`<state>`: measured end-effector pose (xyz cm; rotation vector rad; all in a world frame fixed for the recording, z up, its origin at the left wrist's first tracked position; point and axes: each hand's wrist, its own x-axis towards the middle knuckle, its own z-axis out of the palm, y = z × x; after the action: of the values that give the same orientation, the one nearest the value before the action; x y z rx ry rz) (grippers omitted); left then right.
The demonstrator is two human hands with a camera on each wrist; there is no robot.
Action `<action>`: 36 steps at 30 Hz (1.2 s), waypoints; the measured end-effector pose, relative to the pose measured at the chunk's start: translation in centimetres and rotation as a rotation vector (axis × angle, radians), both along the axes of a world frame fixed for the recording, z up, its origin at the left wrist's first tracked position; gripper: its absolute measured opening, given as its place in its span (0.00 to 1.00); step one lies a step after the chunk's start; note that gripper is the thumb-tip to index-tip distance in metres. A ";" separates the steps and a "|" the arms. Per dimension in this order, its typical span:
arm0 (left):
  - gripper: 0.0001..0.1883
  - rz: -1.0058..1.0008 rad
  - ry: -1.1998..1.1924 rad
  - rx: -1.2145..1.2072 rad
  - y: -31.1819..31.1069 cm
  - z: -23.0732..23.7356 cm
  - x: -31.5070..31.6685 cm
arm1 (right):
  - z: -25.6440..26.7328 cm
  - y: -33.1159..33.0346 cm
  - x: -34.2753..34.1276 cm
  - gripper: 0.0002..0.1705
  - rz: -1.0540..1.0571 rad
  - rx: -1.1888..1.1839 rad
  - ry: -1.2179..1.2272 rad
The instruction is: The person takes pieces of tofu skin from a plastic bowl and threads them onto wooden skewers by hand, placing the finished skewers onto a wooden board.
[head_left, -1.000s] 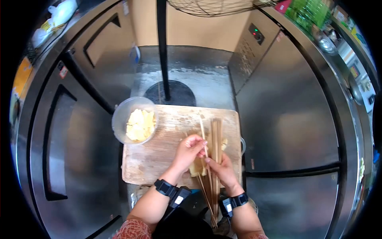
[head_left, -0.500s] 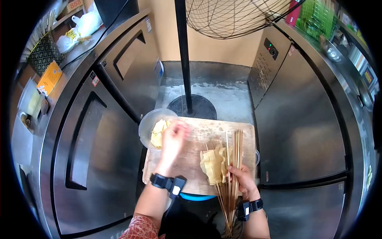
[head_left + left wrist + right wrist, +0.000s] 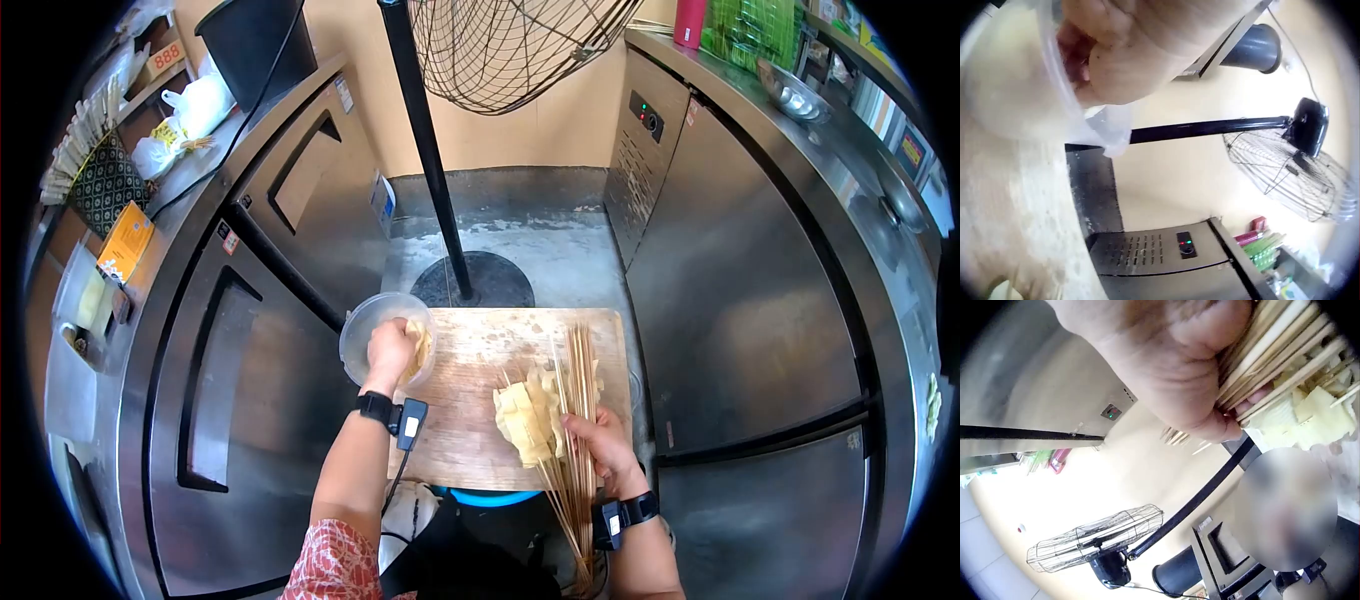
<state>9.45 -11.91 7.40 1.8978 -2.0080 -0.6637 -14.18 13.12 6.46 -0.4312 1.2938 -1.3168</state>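
Observation:
My left hand (image 3: 391,347) reaches down into a clear plastic tub (image 3: 352,350) of thin pale-yellow slices (image 3: 420,352). Its fingertips are among the slices, mostly hidden by the hand itself; I cannot tell if they pinch one. My right hand (image 3: 608,448) grips a bundle of thin wooden skewers (image 3: 580,375), with the thumb across them. One paler skewer (image 3: 558,370) stands slightly apart along the bundle's left side. Beside that hand, several skewered yellow slices (image 3: 524,420) lie on the wooden cutting board (image 3: 455,410), their bare sticks pointing toward my body.
The tub stands at the board's far left corner. A black fan pole (image 3: 430,150) rises behind the board, carrying a wire fan cage (image 3: 500,55). Steel cabinets (image 3: 740,280) flank both sides. Under the board's near edge shows a blue rim (image 3: 495,497).
My left hand has gone from the skewer beside the right hand over to the tub and down into it. The right hand keeps its hold on the skewers. The head view has shifted.

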 end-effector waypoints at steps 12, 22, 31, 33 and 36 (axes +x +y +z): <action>0.04 -0.036 1.521 0.470 11.2 1.9 -6.2 | 0.2 0.6 0.5 0.07 -0.047 -0.020 -0.050; 0.13 0.047 1.279 0.542 10.7 -4.1 -8.4 | 0.3 -0.3 0.8 0.10 -0.008 0.021 -0.065; 0.10 0.270 1.553 0.891 8.6 -4.7 -6.5 | -1.1 -0.9 1.4 0.10 0.019 0.042 -0.081; 0.07 0.250 1.636 0.901 8.8 -3.8 -6.9 | -1.0 -1.0 1.7 0.11 0.002 0.055 -0.087; 0.05 0.279 1.615 0.885 8.9 -3.4 -6.9 | -0.6 -1.1 2.0 0.11 0.042 0.048 -0.063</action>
<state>2.59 -3.04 4.05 0.9694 -0.3771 -2.1889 -12.19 12.02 5.82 -0.3785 1.2549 -1.2521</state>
